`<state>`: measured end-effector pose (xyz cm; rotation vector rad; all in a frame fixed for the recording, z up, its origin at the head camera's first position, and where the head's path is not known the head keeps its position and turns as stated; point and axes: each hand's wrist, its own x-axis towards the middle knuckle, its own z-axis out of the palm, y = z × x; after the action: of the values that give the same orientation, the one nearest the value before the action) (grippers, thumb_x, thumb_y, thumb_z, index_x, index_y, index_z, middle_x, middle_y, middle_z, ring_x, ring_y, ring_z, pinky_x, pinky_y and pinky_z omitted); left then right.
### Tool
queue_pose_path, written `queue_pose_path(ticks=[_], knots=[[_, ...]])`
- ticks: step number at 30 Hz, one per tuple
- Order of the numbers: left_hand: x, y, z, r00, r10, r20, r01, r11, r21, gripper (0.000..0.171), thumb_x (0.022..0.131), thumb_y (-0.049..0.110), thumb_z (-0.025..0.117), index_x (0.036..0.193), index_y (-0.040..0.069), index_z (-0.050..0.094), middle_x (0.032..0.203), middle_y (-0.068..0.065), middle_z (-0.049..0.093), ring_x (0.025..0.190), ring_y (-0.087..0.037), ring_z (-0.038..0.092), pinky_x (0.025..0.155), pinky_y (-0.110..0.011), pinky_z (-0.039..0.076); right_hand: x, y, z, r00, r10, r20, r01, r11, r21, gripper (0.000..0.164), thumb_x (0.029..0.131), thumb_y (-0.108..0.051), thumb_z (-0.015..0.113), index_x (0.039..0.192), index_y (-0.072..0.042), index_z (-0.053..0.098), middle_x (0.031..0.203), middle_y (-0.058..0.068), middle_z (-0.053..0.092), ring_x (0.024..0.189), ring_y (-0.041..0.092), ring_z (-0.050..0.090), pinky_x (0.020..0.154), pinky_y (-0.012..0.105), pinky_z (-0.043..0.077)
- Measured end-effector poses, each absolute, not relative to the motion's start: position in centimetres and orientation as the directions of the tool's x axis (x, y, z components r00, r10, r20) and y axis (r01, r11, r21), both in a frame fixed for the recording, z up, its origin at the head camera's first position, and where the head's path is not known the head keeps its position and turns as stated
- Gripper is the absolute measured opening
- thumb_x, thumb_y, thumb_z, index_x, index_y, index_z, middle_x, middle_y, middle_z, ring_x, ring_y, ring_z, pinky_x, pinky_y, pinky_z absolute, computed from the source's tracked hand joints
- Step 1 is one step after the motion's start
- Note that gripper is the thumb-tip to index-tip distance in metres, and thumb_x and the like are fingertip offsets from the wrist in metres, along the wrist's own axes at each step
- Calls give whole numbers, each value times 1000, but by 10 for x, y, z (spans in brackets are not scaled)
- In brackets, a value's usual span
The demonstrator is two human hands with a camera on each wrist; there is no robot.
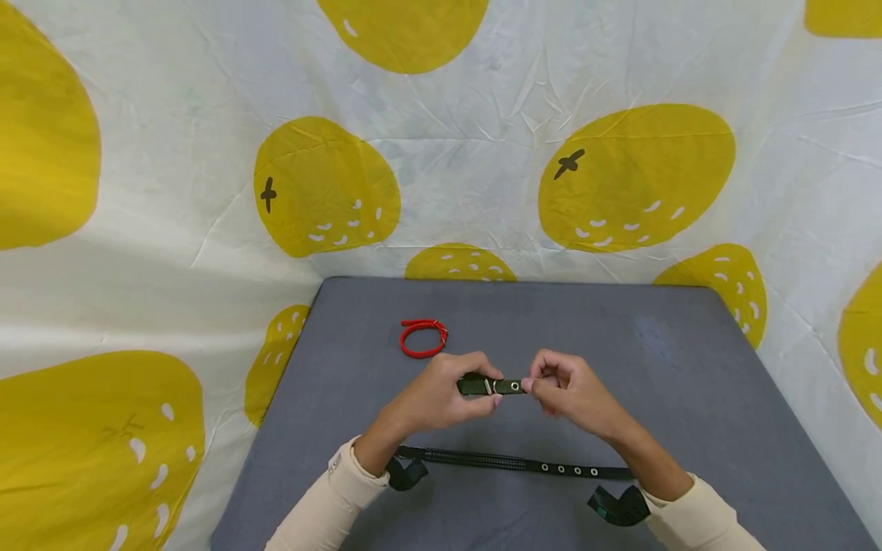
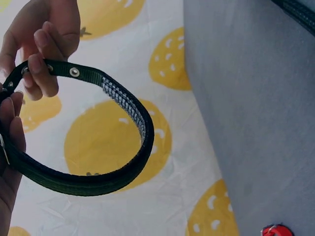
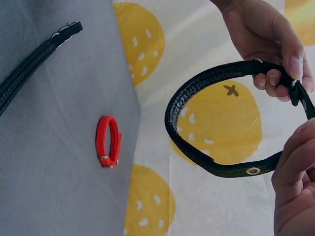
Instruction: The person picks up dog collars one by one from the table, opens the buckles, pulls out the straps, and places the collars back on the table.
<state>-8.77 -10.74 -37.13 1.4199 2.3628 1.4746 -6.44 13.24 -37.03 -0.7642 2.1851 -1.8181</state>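
A dark green collar [image 1: 474, 387] with a buckle and metal eyelets is held up above the table, bent into a loop. My left hand [image 1: 441, 392] grips it by the buckle, with thumb and fingers on either side. The fingers of my right hand [image 1: 575, 389] pinch the eyeleted strap just right of the buckle. In the left wrist view, the collar's [image 2: 93, 186] loop hangs out from both hands, a textured patch on its inner face. The right wrist view shows the strap passing at the buckle, partly hidden by fingers; whether it is fastened I cannot tell.
A red collar [image 1: 403, 342] lies coiled on the grey table [image 1: 586, 329], beyond my hands. Nearer me, a black collar [image 1: 475, 459] with several eyelets stretches straight across the table. White cloth [image 1: 468, 184] printed with yellow fruit hangs behind and at the sides.
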Motion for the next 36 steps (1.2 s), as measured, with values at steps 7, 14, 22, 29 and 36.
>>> queue_pose_path(ticks=[7,14,22,29,36], knots=[[-90,-107,-373,-570,696,436,708,148,691,18,88,18,65,106,16,62,93,9,63,70,0,53,63,-17,48,-66,131,-374,-860,-480,174,-294,187,-937,11,91,-9,62,83,-9,56,53,3,40,43,11,36,40,28,36],[-92,-102,-375,-547,677,493,774,183,606,24,83,25,74,103,15,64,94,8,64,73,1,52,64,-12,44,-67,129,-376,-873,-454,176,-291,199,-936,14,91,-10,63,79,-10,56,52,2,38,42,12,34,39,28,34],[-91,-104,-374,-581,653,485,780,277,562,20,82,21,74,96,15,60,86,8,60,67,1,47,58,-10,41,-67,130,-373,-905,-406,130,-224,194,-955,17,91,-10,63,77,-7,53,52,0,36,42,12,32,38,30,30],[-90,-104,-374,-592,631,502,784,307,539,19,82,20,74,95,15,61,86,8,60,68,0,48,59,-11,43,-66,132,-371,-910,-390,142,-222,169,-960,19,91,-8,63,75,-5,52,56,0,37,43,13,34,39,31,31],[-91,-104,-375,-583,632,511,793,303,529,20,83,21,73,99,14,63,89,8,62,69,-1,51,60,-15,47,-66,134,-372,-902,-394,176,-244,129,-961,21,91,-4,60,73,-6,49,56,1,36,44,14,33,39,31,30]])
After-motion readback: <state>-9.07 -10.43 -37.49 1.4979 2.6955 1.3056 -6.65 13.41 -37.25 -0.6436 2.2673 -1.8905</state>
